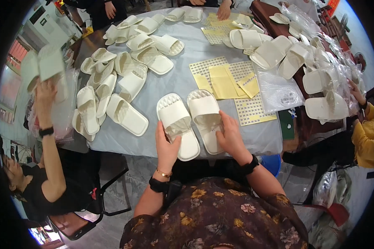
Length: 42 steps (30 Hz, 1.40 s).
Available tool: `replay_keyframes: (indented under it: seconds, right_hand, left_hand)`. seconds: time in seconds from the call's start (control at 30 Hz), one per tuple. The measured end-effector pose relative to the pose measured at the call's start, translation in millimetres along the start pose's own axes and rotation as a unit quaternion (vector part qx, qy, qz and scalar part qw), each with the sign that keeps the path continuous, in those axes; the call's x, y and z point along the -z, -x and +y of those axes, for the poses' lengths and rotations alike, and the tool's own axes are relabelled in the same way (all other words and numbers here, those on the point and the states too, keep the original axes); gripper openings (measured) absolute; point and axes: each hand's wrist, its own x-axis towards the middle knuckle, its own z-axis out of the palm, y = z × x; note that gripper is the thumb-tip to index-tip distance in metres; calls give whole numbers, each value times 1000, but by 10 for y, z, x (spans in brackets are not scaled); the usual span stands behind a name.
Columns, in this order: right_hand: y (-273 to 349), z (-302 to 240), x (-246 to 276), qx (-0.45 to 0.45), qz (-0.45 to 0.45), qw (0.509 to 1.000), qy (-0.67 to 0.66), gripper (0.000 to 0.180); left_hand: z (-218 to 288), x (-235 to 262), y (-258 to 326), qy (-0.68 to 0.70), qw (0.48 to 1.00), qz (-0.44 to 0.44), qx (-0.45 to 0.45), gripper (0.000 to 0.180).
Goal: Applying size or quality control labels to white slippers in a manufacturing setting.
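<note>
Two cream slide slippers lie side by side at the near table edge, soles down and toes pointing away from me. My left hand point(167, 144) grips the left slipper point(174, 113) by its outer edge, thumb over the footbed. On the other side, my right hand point(232, 139) holds the right slipper point(203, 103) the same way, with the thumb on its inner sole. Beyond them lie yellow-backed sticker sheets point(222, 81), some printed with small dark marks in rows. A small mark shows on the right slipper's footbed near my thumb.
A pile of slippers point(129, 81) covers the table's left side. More slippers point(295, 58) and clear plastic bags point(278, 89) crowd the right. At left, a co-worker's hand point(45, 97) lifts blurred slippers. Other people's hands show at the far edge. A blue bin point(271, 164) stands below.
</note>
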Motion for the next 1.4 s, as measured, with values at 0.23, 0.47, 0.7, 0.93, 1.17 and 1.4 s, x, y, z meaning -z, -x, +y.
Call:
replay_keyframes:
  seconds: [0.23,0.47,0.7,0.93,1.17,1.4]
  right_hand:
    - [-251,35,-63,9,-36,998,-46,69]
    - [-231,2,-46,52,68,996,-19,49]
    - [-159,-60,-151,88,37,995,-23,19]
    - [-181,-54,-139,60,21,998,-16,21]
    - [-241,-83,-124,38,-8,999,-13,21]
    - [-282,-98,-125,-25,-33,998,-45,15]
  left_hand:
    - [70,-18,17,-207,976,-6,-65,92]
    - [364,-89,38,-342,901,56,-260,62]
    - [406,-361,-185,-339,838,-163,-396,39]
    - [315,-402,-145,-406,846,-124,-324,56]
    - [279,-388,-135,-407,851,-108,-315,62]
    - [261,-383,-136,-404,853,-111,-310,61]
